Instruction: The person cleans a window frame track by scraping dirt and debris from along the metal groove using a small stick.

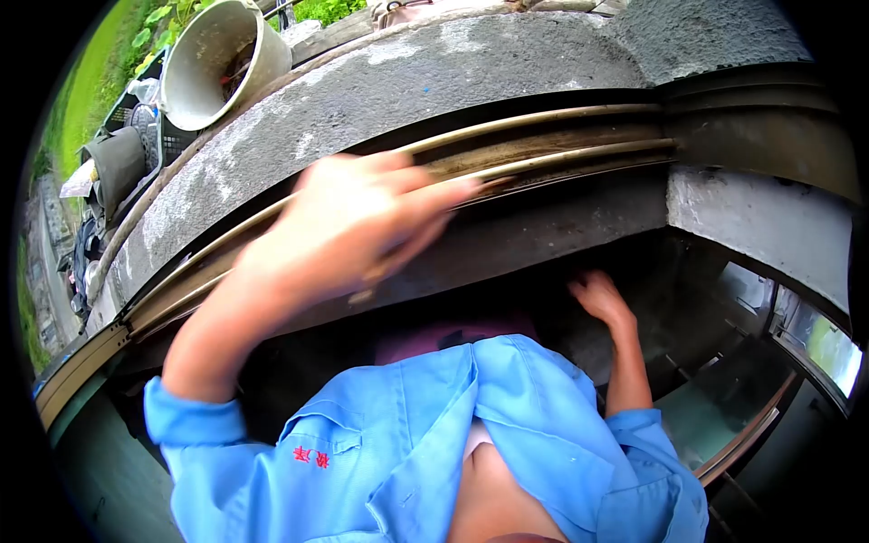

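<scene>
My left hand point(385, 204) is blurred by motion over the window track point(552, 145), a set of long wooden or metal rails along the sill. Its fingers are closed and point right. A thin brown stick-like thing point(367, 291) shows below the palm, and a brown tip appears by the fingertips, close to the lower rail; its exact kind is unclear. Lower right, my right hand point(599, 297) hangs apart from the rails before the dark space under the sill. Its fingers are curled, partly in shadow, with no object visible in them.
A rough concrete ledge point(434, 68) runs beyond the track. On it a white bucket point(195, 77) lies tipped, with dark debris inside. A grey container point(118, 167) and crates stand at far left. A window pane point(724, 398) with a wooden edge is at right.
</scene>
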A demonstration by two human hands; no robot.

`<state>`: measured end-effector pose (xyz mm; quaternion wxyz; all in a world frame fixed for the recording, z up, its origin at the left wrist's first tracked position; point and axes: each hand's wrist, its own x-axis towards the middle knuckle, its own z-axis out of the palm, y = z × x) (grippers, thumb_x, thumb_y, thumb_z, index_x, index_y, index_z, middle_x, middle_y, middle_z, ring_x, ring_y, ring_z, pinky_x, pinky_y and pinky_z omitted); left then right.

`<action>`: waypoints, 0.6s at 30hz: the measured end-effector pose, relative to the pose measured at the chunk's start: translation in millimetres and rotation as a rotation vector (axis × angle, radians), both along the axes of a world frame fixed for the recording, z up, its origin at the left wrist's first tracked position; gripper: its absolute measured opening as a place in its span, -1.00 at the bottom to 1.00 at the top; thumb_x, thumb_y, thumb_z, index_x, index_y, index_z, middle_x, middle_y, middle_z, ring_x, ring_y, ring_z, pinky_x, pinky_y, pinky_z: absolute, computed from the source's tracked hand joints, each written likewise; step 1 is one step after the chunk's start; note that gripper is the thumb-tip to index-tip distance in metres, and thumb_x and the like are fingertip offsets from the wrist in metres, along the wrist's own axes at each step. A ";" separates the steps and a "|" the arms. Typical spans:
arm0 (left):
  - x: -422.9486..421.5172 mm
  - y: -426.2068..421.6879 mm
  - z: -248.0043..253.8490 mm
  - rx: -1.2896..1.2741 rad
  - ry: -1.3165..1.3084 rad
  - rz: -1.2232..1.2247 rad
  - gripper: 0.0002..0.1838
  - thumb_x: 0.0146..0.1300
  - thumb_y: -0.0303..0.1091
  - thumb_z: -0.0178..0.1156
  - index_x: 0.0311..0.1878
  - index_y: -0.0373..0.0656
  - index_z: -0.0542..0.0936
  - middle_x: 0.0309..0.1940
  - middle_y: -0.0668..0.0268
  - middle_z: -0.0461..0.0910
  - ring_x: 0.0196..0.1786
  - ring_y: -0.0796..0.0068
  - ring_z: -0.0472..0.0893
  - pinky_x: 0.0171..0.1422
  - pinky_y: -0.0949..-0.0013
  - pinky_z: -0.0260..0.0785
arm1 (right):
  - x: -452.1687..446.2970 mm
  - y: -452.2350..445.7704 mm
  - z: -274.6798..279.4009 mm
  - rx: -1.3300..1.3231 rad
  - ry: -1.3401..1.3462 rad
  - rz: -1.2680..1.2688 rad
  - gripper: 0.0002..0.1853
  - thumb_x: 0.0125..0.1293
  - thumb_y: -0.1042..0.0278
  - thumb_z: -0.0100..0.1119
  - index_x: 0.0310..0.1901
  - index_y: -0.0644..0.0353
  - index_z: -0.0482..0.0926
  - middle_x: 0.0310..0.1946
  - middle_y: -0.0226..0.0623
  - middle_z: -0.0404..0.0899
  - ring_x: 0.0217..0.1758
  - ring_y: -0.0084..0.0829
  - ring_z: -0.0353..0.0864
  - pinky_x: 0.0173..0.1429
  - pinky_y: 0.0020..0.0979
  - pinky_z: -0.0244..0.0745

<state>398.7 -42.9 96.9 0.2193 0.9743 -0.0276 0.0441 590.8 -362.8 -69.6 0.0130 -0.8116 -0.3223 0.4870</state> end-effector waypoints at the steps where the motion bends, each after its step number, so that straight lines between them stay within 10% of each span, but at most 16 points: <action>1: 17.8 -5.9 -12.8 -0.004 -0.032 -0.029 -0.66 0.09 -0.43 0.22 -0.01 -0.14 0.57 -0.59 0.29 0.44 -0.48 0.29 0.48 -0.46 0.27 0.37 | -3.0 4.4 2.4 0.000 -0.008 -0.003 -0.63 0.21 0.27 0.11 0.00 0.30 0.55 -0.07 0.11 0.55 0.07 0.03 0.50 0.13 -0.22 0.41; 15: -84.7 -21.3 42.7 0.279 0.133 0.247 -0.57 -0.08 -0.53 0.31 -0.03 -0.15 0.62 -0.66 0.38 0.35 -0.61 0.42 0.35 -0.54 0.37 0.25 | -5.0 -39.3 -21.7 0.184 0.022 -0.204 -0.64 0.18 0.28 0.13 -0.08 0.39 0.54 -0.38 -0.02 0.62 -0.29 -0.17 0.62 -0.15 -0.27 0.47; 18: -53.2 -23.0 15.3 0.292 0.032 0.160 -0.52 -0.06 -0.49 0.31 0.04 -0.12 0.58 -0.61 0.40 0.38 -0.54 0.46 0.40 -0.50 0.39 0.29 | -0.8 -7.3 -6.2 0.001 0.043 -0.082 -0.62 0.19 0.25 0.11 -0.02 0.31 0.55 -0.15 0.11 0.58 -0.03 0.03 0.55 0.04 -0.17 0.45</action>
